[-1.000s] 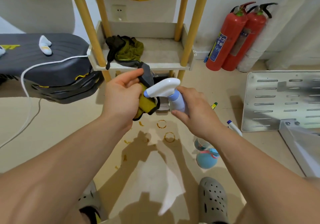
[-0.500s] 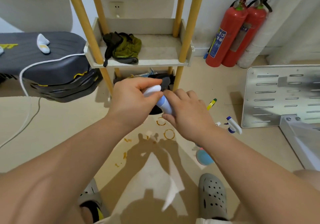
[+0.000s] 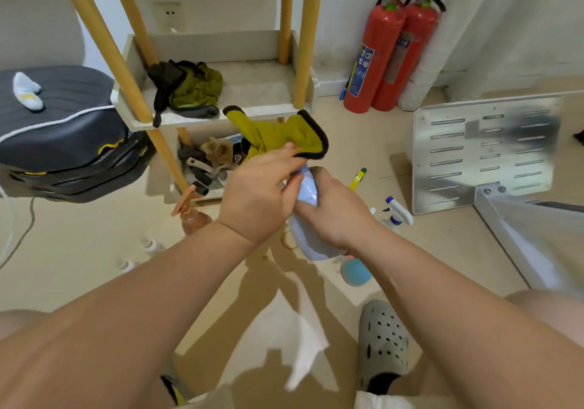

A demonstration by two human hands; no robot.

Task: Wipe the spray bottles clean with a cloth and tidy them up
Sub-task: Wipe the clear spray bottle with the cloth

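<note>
copper bottle [image 3: 191, 211] on the floor [image 3: 79, 250] left, white sprayer [image 3: 397, 214] right; my left hand [image 3: 256, 193] pinches the cloth [image 3: 278, 133] over the pale bottle [image 3: 308, 238], fingers [image 3: 311, 211] of my right hand [image 3: 338, 216] wrapping it.

**Head view.** A lavender spray bottle [image 3: 304, 237] is gripped round its neck and shoulder by the right hand [image 3: 335, 213]. A yellow-green cloth [image 3: 278, 133] with a dark edge is held by the left hand [image 3: 256, 194] and pressed over the bottle's top. The cloth's free end stands above the fingers [image 3: 289, 150]. On the floor [image 3: 79, 250], an amber spray bottle [image 3: 193, 216] stands left of the hands and a white spray bottle [image 3: 397, 212] lies to their right. A crumpled olive cloth [image 3: 193, 90] rests on the wooden shelf [image 3: 259, 92]. Two red fire extinguishers [image 3: 373, 61] stand against the wall [image 3: 347, 4].
</note>
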